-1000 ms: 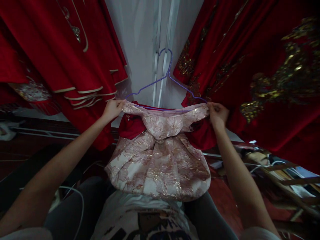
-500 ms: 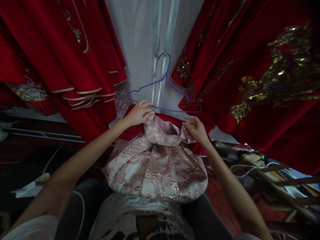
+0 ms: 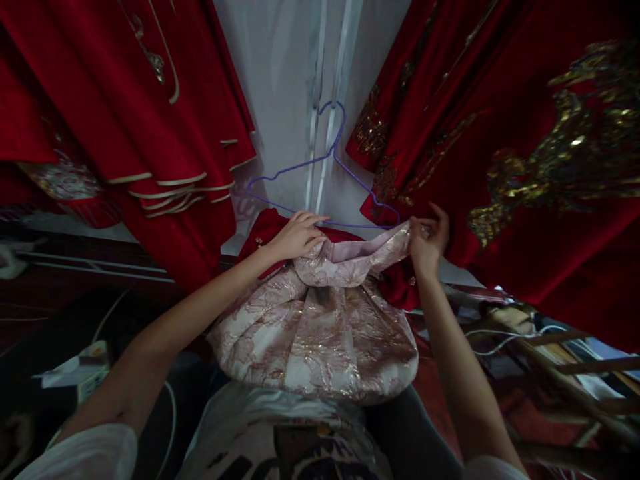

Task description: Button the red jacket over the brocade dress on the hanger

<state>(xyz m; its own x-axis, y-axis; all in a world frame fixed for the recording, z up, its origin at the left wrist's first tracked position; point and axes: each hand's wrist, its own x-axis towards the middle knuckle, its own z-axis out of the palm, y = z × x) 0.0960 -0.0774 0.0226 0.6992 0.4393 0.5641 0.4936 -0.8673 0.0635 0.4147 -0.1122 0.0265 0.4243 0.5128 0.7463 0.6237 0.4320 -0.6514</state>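
Note:
A pale pink brocade skirt (image 3: 320, 340) with metallic thread lies over my lap, its waistband towards the wall. My left hand (image 3: 300, 235) pinches the left part of the waistband. At the other end, my right hand (image 3: 429, 241) grips the waistband and holds it out, raised to the right. Between them the plain pink lining shows in the waist opening. Beneath and behind the skirt is a red cloth (image 3: 265, 230) with small shiny ornaments. A purple wire hanger (image 3: 323, 160) is just beyond my hands, against the pale wall; its lower bar runs close to my left fingertips.
Red garments (image 3: 185, 133) with pale trim hang on the left. More red cloth with gold sequins (image 3: 520, 180) hangs on the right. A wooden rack (image 3: 575, 367) with cables stands at lower right. A white power strip (image 3: 90, 373) lies at lower left.
My right hand has moved right and up, drawing its end of the waistband outwards. My left hand has shifted slightly right. The hanger has moved a little.

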